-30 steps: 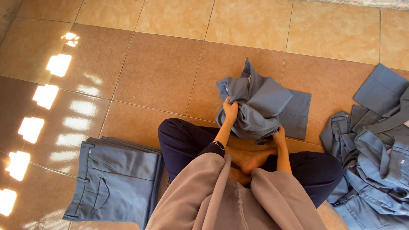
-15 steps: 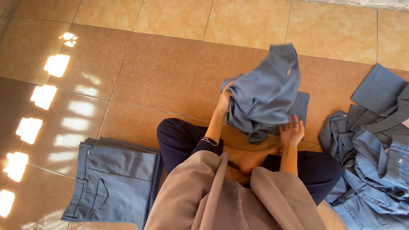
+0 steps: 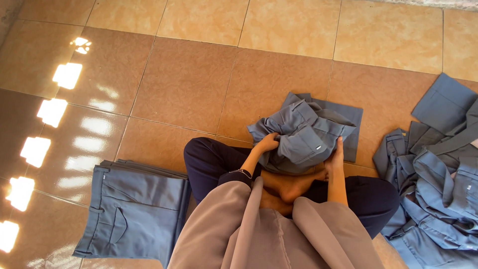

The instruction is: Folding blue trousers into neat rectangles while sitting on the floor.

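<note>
I sit cross-legged on a tiled floor with a bunched pair of grey-blue trousers (image 3: 304, 134) in front of my feet. My left hand (image 3: 267, 144) grips the left side of the bundle. On the bundle's right edge my right hand (image 3: 336, 155) holds the cloth, fingers pointing up. Part of the trousers lies flat on the floor (image 3: 199, 84) behind the bunched part. My bare feet (image 3: 291, 185) rest just under the bundle.
A neat stack of folded grey-blue trousers (image 3: 132, 211) lies at my left. An untidy heap of the same trousers (image 3: 435, 174) fills the right side. Bright sun patches (image 3: 50, 112) fall on the tiles at the far left.
The trousers were lifted high and flipped half a second ago; now they have come back down into a bundle near my feet, with both hands lower and still holding them.
</note>
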